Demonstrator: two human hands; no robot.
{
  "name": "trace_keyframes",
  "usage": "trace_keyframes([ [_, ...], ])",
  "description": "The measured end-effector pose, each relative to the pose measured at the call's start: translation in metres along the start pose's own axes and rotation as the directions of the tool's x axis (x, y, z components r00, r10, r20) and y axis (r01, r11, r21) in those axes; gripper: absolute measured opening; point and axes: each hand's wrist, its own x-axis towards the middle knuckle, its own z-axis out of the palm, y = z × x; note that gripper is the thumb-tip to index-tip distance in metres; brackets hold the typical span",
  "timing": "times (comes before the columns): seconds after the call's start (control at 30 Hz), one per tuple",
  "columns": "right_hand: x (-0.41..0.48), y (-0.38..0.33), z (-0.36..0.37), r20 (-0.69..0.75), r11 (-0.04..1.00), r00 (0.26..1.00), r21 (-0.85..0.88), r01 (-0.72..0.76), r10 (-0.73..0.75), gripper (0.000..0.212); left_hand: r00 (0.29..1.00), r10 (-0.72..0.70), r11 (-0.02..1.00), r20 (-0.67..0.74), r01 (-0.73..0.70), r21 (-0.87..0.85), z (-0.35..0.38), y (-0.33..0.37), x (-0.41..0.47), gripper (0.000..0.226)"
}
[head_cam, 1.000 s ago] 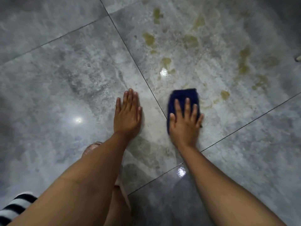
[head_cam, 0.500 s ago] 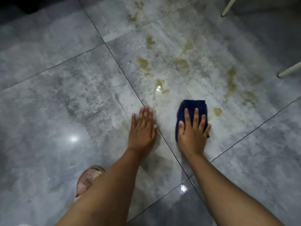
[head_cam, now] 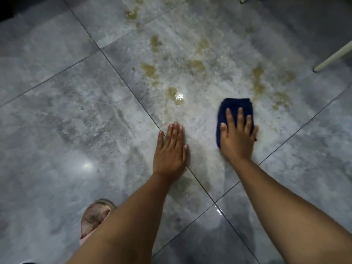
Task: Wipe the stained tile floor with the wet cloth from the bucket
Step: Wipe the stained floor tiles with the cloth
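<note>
A folded dark blue cloth (head_cam: 236, 108) lies flat on the grey tile floor (head_cam: 76, 115). My right hand (head_cam: 237, 138) presses down on its near half, fingers spread over it. My left hand (head_cam: 170, 151) rests flat on the tiles to the cloth's left, palm down across a grout line, holding nothing. Yellow-brown stains (head_cam: 148, 69) are scattered over the wet tile beyond both hands, with more stains (head_cam: 257, 80) just right of the cloth's far edge. No bucket is in view.
Two pale furniture legs stand at the right: one leg (head_cam: 333, 58) slants in from the edge, another leg tip (head_cam: 242, 0) shows at the top. My pink slipper (head_cam: 94, 216) is at the lower left, under my left forearm.
My right hand has pushed the cloth further right, away from my left hand, widening the gap between them. The view has tilted up, showing more stains and the furniture legs.
</note>
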Motion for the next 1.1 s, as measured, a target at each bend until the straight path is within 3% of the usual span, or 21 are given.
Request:
trace_keyframes([
  [0.1, -0.065, 0.015, 0.017, 0.003, 0.980, 0.983, 0.077, -0.185, 0.186, 0.053, 0.999, -0.015, 1.000, 0.034, 0.014, 0.028, 0.004, -0.006, -0.011, 0.062],
  [0.17, -0.109, 0.005, 0.025, 0.057, 0.970, 0.972, 0.073, -0.233, 0.229, 0.055, 0.998, -0.033, 0.999, 0.047, 0.032, 0.020, 0.005, -0.006, -0.017, 0.060],
  [0.27, -0.127, -0.005, 0.026, 0.109, 0.987, 0.982, 0.026, -0.161, 0.157, 0.053, 0.996, -0.043, 0.999, 0.074, 0.042, 0.013, 0.004, -0.001, -0.023, 0.059],
  [0.37, -0.066, 0.006, 0.008, 0.099, 0.999, 0.995, -0.028, 0.033, -0.030, 0.054, 0.999, 0.007, 1.000, 0.051, -0.009, 0.024, -0.006, 0.003, -0.011, 0.059],
  [0.4, -0.041, 0.013, 0.000, 0.102, 0.999, 0.994, -0.039, 0.037, -0.033, 0.054, 0.997, 0.062, 0.997, 0.039, -0.064, 0.039, -0.009, 0.007, -0.004, 0.060],
  [0.5, -0.015, 0.049, -0.009, 0.068, 0.984, 0.981, 0.007, -0.181, 0.180, 0.055, 0.985, 0.168, 0.984, 0.037, -0.170, 0.054, -0.009, 0.025, 0.010, 0.062],
  [0.57, -0.042, 0.061, -0.003, 0.030, 0.943, 0.944, 0.052, -0.330, 0.329, 0.056, 0.985, 0.164, 0.986, 0.060, -0.165, 0.017, -0.001, 0.036, 0.017, 0.061],
  [0.63, -0.077, 0.048, 0.007, 0.042, 0.920, 0.922, 0.071, -0.386, 0.384, 0.058, 0.980, 0.183, 0.983, 0.075, -0.184, 0.012, 0.004, 0.043, 0.030, 0.061],
  [0.73, -0.091, 0.021, 0.015, 0.079, 0.931, 0.930, 0.050, -0.363, 0.358, 0.059, 0.978, 0.193, 0.980, 0.076, -0.197, 0.041, 0.009, 0.054, 0.053, 0.061],
  [0.87, -0.029, 0.052, -0.008, 0.040, 0.986, 0.985, -0.012, -0.169, 0.169, 0.059, 0.975, 0.216, 0.975, 0.049, -0.218, 0.041, 0.008, 0.079, 0.098, 0.060],
  [0.93, -0.004, 0.082, -0.020, 0.004, 0.970, 0.970, 0.005, -0.245, 0.245, 0.058, 0.973, 0.227, 0.972, 0.031, -0.229, 0.047, 0.008, 0.090, 0.119, 0.061],
  [1.03, -0.013, 0.113, -0.015, -0.055, 0.874, 0.874, 0.093, -0.478, 0.484, 0.057, 0.978, 0.208, 0.978, 0.028, -0.208, 0.018, 0.016, 0.102, 0.135, 0.061],
  [1.1, -0.035, 0.101, -0.002, -0.044, 0.825, 0.828, 0.125, -0.551, 0.559, 0.055, 0.978, 0.203, 0.978, 0.037, -0.205, 0.041, 0.022, 0.103, 0.137, 0.060],
])
